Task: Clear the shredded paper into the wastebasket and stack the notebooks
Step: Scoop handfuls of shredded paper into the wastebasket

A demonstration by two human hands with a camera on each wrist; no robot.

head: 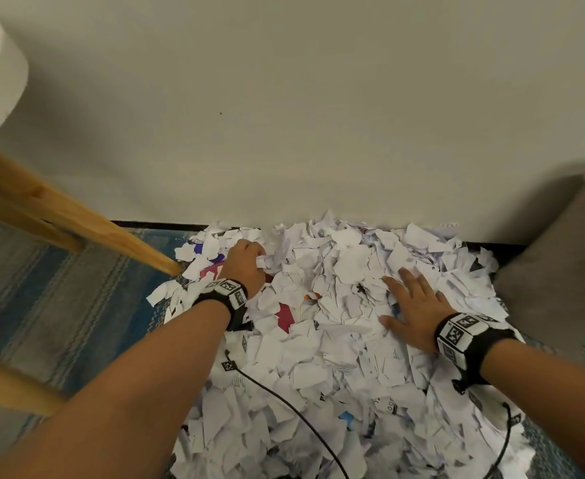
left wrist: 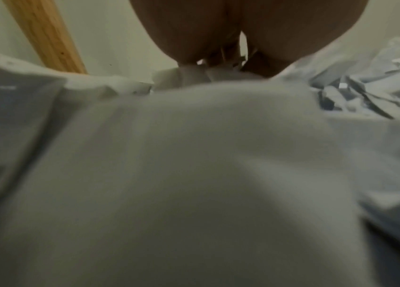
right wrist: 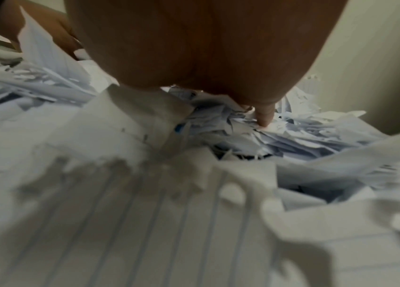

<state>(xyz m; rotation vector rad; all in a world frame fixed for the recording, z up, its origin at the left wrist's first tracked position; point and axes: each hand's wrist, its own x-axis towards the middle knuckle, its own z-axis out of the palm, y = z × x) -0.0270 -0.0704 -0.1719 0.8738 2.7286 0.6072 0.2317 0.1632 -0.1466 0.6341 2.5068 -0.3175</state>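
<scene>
Two hands lie on the paper (head: 336,305), a broad heap of torn white scraps on the rug (head: 59,288) against the wall (head: 318,115). The left hand (head: 244,267), at the heap's far left near a wooden leg (head: 87,226), curls its fingers into scraps and seems to clutch some; its wrist view is too blurred to confirm. The right hand (head: 417,311) rests flat, fingers spread, just left of the grey wastebasket (head: 557,281).
</scene>
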